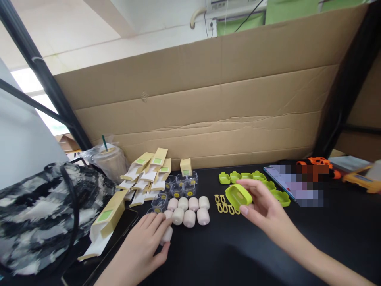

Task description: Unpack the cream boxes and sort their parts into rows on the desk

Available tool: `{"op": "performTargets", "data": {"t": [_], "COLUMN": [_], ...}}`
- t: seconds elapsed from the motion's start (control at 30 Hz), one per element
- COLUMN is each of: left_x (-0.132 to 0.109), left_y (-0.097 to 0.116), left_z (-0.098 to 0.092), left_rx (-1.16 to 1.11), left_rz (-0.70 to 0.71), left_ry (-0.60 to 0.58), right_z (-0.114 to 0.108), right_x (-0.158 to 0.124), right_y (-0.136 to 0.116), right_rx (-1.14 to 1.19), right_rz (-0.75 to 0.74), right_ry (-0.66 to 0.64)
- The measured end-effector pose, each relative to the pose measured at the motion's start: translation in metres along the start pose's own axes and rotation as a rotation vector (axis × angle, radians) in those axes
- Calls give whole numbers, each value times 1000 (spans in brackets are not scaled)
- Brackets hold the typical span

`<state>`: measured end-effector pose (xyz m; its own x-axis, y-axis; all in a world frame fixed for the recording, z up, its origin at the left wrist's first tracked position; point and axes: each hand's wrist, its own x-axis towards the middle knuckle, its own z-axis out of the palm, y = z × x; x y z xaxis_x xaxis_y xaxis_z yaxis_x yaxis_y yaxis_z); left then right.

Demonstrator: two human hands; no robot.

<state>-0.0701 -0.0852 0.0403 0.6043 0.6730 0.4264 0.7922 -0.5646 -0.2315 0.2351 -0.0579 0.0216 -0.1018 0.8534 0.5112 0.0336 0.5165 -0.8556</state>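
Note:
My left hand (144, 242) is closed round a small whitish rounded cylinder (166, 235) at the front left of similar cylinders. Several of these, white to pale pink, stand in rows (189, 218) just beyond my fingers. In my right hand (264, 204), a lime-green hollow case (238, 195) is pinched between thumb and fingers, tilted with its opening showing. Yellow-green loops (225, 208) lie on the table beside it. More green cases (235, 177) are lined up behind, partly hidden by my right hand.
Clear plastic cups with yellow stickers (177, 190) sit behind the cylinders. Opened paper boxes (145, 174) are piled at left, near a bagged drink cup (110, 159) and a black-and-white bag (35, 214). A phone (279, 180) and an orange object (320, 167) lie at right. Cardboard (202, 111) walls the back.

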Motion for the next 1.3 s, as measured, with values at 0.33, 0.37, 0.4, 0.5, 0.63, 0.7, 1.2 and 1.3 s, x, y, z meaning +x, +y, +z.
{"op": "performTargets", "data": {"t": [0.33, 0.37, 0.4, 0.5, 0.63, 0.7, 1.2, 1.3], "left_x": [61, 67, 71, 75, 71, 69, 62, 62], "left_y": [92, 96, 97, 92, 83, 84, 98, 97], "left_z": [27, 32, 37, 50, 58, 56, 41, 40], "left_rx": [-1471, -1610, -1729, -1920, -1939, -1950, -1866, -1866], "left_rz": [-444, -490, -538, -620, -645, -672, -645, -615], "left_ry": [-77, -81, -70, -17, -7, -42, 52, 1], "right_z": [10, 10, 9, 6, 6, 8, 19, 21], "right_x": [-14, -14, -13, -8, -1, -1, -7, -9], "right_y": [0, 1, 1, -2, -9, -10, -4, -1], "right_rx": [-476, -486, -479, -406, -225, -83, 260, 261], "right_rz": [-292, -317, -329, -263, -68, 30, 431, 418], "right_ry": [-206, -219, -224, -204, -272, -320, -282, -279]}}
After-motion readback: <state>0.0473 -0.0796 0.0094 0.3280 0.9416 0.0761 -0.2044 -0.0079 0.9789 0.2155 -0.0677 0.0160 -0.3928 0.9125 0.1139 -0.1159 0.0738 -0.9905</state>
